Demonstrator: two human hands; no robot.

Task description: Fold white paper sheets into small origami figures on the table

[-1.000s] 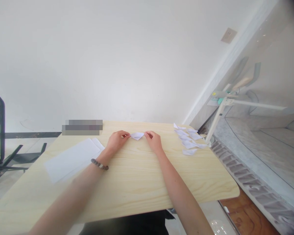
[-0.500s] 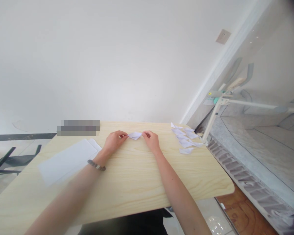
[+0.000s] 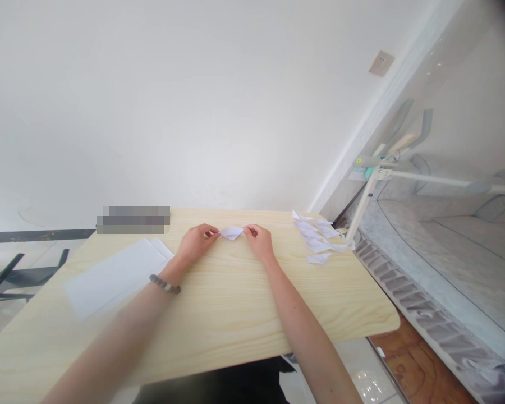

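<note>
A small folded white paper (image 3: 232, 233) with pointed ends is stretched between my hands, low over the table (image 3: 227, 314). My left hand (image 3: 197, 242), with a dark beaded bracelet (image 3: 165, 284) on its wrist, pinches the paper's left tip. The right tip is pinched between the thumb and fingers of my right hand (image 3: 258, 240). Several similar folded paper pieces (image 3: 317, 246) lie grouped to the right of my right hand. Beside my left forearm rest flat white paper sheets (image 3: 118, 275).
A blurred-out dark object (image 3: 133, 220) is at the table's back left edge, against the white wall (image 3: 193, 112). Past the table's right end stand a white metal frame (image 3: 362, 207) and a grey sofa (image 3: 446, 247). Part of a black chair (image 3: 25, 275) shows at left.
The view shifts very slightly. Both hands keep their pinch on the folded paper, and nothing on the table has visibly moved.
</note>
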